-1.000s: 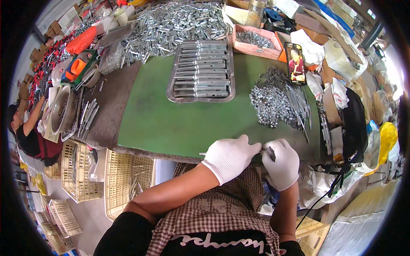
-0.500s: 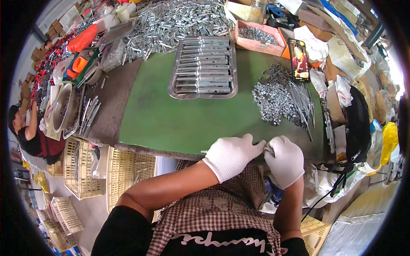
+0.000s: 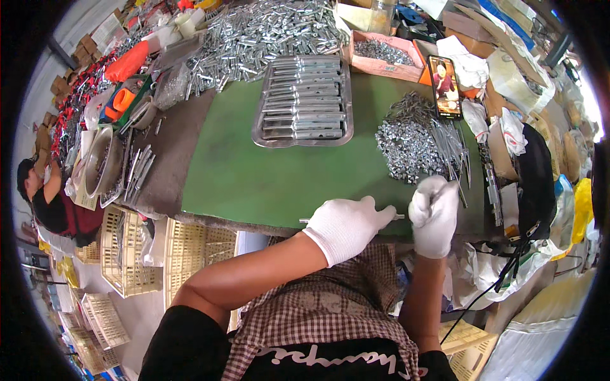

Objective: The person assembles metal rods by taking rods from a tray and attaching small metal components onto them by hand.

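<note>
My left hand (image 3: pixel 349 230), in a white knit glove, is closed round a thin metal rod (image 3: pixel 399 217) at the table's front edge. One end of the rod shows past my fingertips and the other beyond the back of the hand; the middle is hidden. Just to the right, my gloved right hand (image 3: pixel 434 216) is raised with its fingers curled together. Whether anything is in them cannot be seen. Right beyond it lies a heap of small shiny metal parts (image 3: pixel 406 149), with long thin metal pins (image 3: pixel 450 149) along its right side.
A metal tray (image 3: pixel 348 127) of lined-up metal tubes stands on the green mat (image 3: pixel 235 171). Behind it spreads a large pile of metal pieces (image 3: pixel 267 28). A phone (image 3: pixel 445 87) leans near a pink box (image 3: pixel 387 66) of small parts. Another person (image 3: pixel 54 203) works at far left.
My right hand has come away from the left hand, moving right and away from me toward the small parts. The rod's right end now shows. My left hand has barely moved.
</note>
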A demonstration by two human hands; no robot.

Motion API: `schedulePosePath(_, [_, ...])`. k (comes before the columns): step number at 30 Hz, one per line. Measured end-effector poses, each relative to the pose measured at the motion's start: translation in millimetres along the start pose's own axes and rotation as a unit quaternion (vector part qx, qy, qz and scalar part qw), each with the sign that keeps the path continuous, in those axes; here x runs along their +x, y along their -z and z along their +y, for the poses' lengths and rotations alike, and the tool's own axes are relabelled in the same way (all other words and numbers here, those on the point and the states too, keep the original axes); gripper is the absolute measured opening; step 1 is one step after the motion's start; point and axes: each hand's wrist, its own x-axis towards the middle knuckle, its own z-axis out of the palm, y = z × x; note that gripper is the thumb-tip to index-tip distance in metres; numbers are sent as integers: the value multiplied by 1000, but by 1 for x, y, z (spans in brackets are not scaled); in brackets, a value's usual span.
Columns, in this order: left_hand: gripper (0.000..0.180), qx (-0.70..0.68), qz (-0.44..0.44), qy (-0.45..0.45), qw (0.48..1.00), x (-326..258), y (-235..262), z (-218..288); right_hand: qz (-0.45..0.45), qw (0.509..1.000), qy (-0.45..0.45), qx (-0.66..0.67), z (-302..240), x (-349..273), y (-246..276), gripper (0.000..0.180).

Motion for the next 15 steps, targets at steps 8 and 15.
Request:
schedulePosePath(8, [33,17,-38,23,999,-1,1,2,-60,949,1,311,14,3,-13,45])
schedulePosePath(15, [17,56,1,-3,998,8,-3,4,-18,985,136,108,23,-5,-22,44])
